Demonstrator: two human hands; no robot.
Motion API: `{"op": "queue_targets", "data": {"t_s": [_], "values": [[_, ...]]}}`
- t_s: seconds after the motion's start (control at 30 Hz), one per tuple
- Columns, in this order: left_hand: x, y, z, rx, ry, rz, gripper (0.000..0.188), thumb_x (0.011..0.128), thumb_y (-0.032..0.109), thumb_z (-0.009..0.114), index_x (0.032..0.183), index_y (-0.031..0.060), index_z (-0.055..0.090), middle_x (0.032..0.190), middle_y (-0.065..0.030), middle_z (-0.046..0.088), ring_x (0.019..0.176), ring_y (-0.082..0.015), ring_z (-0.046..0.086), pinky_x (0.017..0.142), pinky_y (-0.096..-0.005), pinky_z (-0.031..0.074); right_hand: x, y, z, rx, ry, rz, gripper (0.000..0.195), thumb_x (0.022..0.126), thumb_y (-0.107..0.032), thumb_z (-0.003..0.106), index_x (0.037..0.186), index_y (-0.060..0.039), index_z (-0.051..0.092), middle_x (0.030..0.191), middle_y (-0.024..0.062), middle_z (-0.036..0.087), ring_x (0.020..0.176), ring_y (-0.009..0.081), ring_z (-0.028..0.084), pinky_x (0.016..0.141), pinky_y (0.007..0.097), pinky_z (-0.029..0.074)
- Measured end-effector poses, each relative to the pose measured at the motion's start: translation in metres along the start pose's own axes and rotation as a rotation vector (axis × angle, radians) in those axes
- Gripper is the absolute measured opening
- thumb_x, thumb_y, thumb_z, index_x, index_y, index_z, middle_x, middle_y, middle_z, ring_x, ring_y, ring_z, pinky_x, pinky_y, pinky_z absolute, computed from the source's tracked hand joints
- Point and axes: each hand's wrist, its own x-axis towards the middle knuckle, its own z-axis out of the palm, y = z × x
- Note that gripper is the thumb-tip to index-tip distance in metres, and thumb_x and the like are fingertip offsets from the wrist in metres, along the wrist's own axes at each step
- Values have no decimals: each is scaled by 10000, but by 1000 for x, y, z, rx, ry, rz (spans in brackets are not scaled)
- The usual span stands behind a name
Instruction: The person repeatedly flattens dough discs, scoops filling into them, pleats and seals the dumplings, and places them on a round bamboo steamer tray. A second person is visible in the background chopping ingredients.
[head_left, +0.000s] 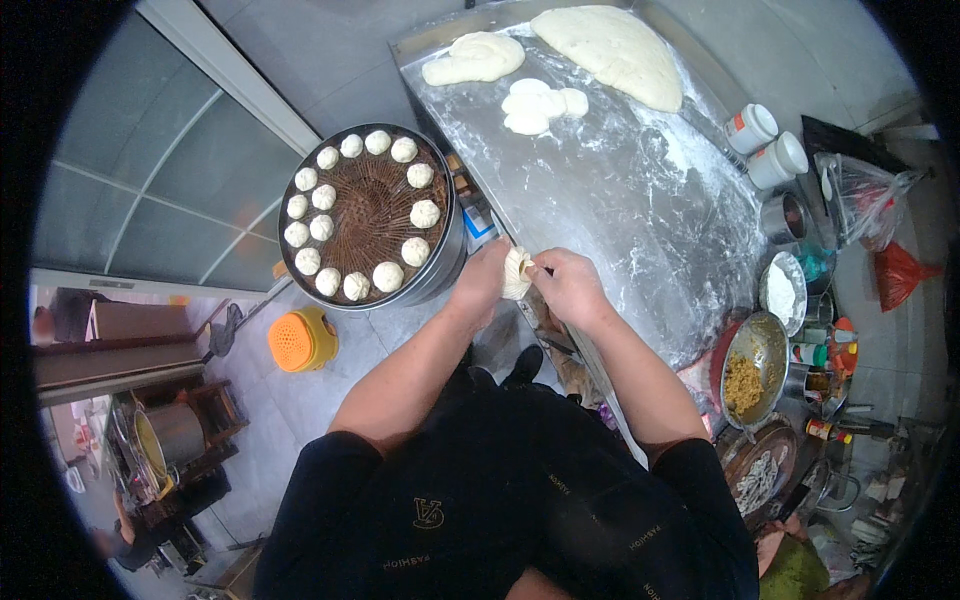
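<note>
A pleated dough bun sits in my left hand, which cups it from the left. Its top is partly open and a bit of filling shows. The fingertips of my right hand pinch the pleated rim from the other side. Both hands are over the near left edge of the floured metal worktable. To the left, a round steamer with a brown woven liner carries several closed buns, mostly around its rim. Several flat dough wrappers lie farther up the worktable.
A large dough slab and a smaller dough piece lie at the back. On the right stand a metal bowl of filling, a flour bowl and white tubs. A yellow stool is on the floor. People appear lower left.
</note>
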Motion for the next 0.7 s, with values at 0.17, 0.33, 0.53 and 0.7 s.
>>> {"op": "queue_targets", "data": {"t_s": [0.17, 0.33, 0.53, 0.7], "values": [[1, 9, 4, 93, 87, -115, 408, 1102, 391, 471, 1191, 26, 630, 990, -54, 658, 863, -157, 625, 786, -327, 508, -1, -5, 0, -50, 11, -54, 197, 921, -222, 689, 936, -35, 750, 993, 195, 704, 928, 398, 675, 835, 462, 542], [-4, 16, -5, 125, -46, -67, 450, 1104, 421, 461, 1193, 17, 639, 977, -61, 670, 871, -156, 637, 789, -318, 511, -3, -11, -3, 6, 54, -37, 198, 924, -217, 687, 912, -28, 743, 962, 204, 697, 903, 405, 674, 816, 463, 543], [-4, 7, 3, -38, -3, 40, 456, 1114, 425, 440, 1157, 22, 648, 984, -73, 684, 880, -160, 653, 799, -322, 517, -3, -13, 0, -42, 4, -64, 190, 924, -210, 690, 918, -27, 738, 952, 206, 690, 885, 409, 675, 804, 474, 545], [-5, 12, 8, 45, 73, 24, 426, 1124, 388, 429, 1130, 19, 643, 992, -69, 682, 880, -164, 649, 808, -332, 518, -6, -14, 2, -69, 131, -146, 184, 925, -209, 689, 939, -32, 737, 947, 200, 686, 877, 397, 680, 800, 472, 549]]}}
